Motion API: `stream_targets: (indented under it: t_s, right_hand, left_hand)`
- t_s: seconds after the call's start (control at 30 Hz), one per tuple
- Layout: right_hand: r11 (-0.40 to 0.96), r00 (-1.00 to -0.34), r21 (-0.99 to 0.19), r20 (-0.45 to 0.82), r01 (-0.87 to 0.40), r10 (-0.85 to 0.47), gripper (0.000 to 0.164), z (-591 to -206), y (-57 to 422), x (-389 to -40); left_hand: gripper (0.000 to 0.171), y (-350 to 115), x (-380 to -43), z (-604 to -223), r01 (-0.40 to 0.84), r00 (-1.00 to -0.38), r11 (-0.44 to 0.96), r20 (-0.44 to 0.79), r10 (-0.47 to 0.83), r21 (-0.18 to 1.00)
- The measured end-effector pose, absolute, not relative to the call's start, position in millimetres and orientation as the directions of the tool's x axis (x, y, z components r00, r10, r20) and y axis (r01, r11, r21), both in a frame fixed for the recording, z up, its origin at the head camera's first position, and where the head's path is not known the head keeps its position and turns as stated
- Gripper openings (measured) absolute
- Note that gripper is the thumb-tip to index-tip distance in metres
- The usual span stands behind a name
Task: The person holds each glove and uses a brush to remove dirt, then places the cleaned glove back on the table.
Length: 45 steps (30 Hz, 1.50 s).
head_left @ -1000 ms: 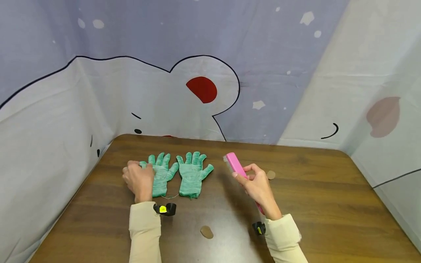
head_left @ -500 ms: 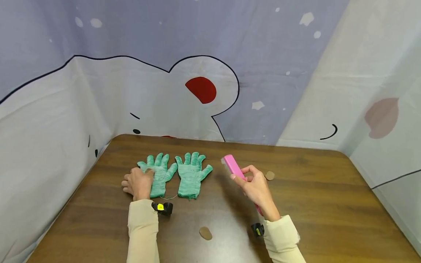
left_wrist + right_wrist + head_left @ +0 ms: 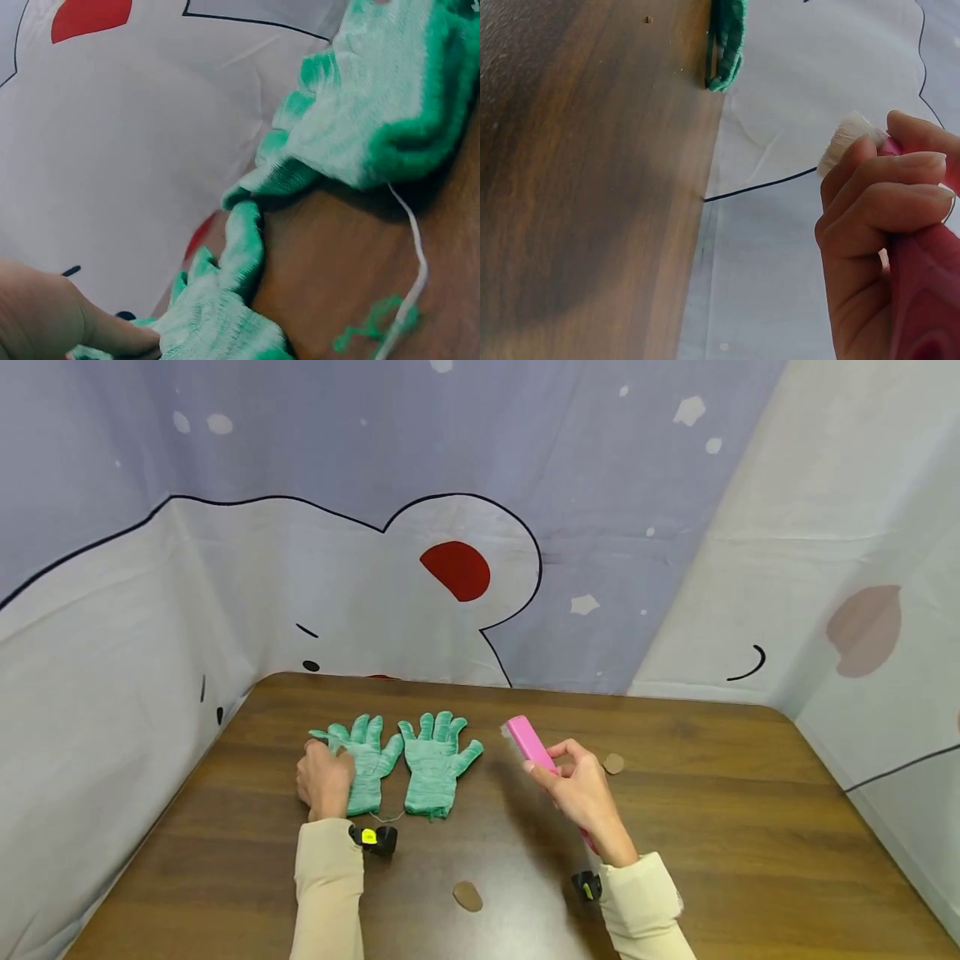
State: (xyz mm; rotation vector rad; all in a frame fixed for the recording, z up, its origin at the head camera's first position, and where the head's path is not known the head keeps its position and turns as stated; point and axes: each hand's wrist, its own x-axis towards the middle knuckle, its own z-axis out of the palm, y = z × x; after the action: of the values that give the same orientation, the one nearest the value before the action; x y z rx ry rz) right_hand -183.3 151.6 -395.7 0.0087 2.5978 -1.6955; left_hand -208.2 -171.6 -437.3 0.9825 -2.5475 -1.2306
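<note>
Lower right of centre, the right hand [image 3: 587, 792] is gripping a pink brush [image 3: 531, 742] with curled fingers. Lower left, the left hand [image 3: 325, 781] is touching a green glove [image 3: 367, 777], whether pinching I cannot tell; a yellow label [image 3: 368, 836], unreadably small, is showing below.

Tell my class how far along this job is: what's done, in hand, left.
Done: two green knitted fabric gloves lie side by side on the brown wooden table.
In hand: the right hand grips a long pink brush with white bristles; the left hand touches the leftmost glove.
Left: probably the brushing, as the bristles are clear of both gloves.
</note>
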Motion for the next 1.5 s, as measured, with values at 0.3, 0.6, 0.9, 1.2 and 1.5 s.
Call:
stream_targets:
  t_s: [0.3,0.6,0.9,1.2,1.5]
  right_hand:
    - [0.399,-0.999,-0.916,-0.042,0.031,-0.019,0.035,-393,151,-180]
    - [0.289,-0.994,-0.957,-0.057,0.029,-0.090,0.037,-384,153,-178]
    - [0.261,-0.992,-0.965,-0.022,-0.013,-0.128,0.037,-374,153,-172]
    - [0.260,-0.989,-0.965,-0.006,-0.033,-0.145,0.035,-366,146,-166]
    - [0.231,-0.989,-0.970,0.046,-0.078,-0.141,0.033,-364,137,-160]
  left_hand:
    - [0.021,-171,-205,-420,-0.243,-0.858,0.107,-0.163,-0.487,0.964]
    - [0.021,-152,-209,-402,-0.104,-0.986,-0.679,-0.167,-0.027,0.727]
    - [0.027,-131,-206,-395,-0.188,-0.982,-0.728,-0.116,0.149,0.659]
    - [0.044,-114,-211,-398,-0.225,-0.948,-0.717,0.021,0.317,0.660]
    - [0.008,-90,-210,-394,-0.199,-0.963,-0.617,-0.035,0.267,0.762]
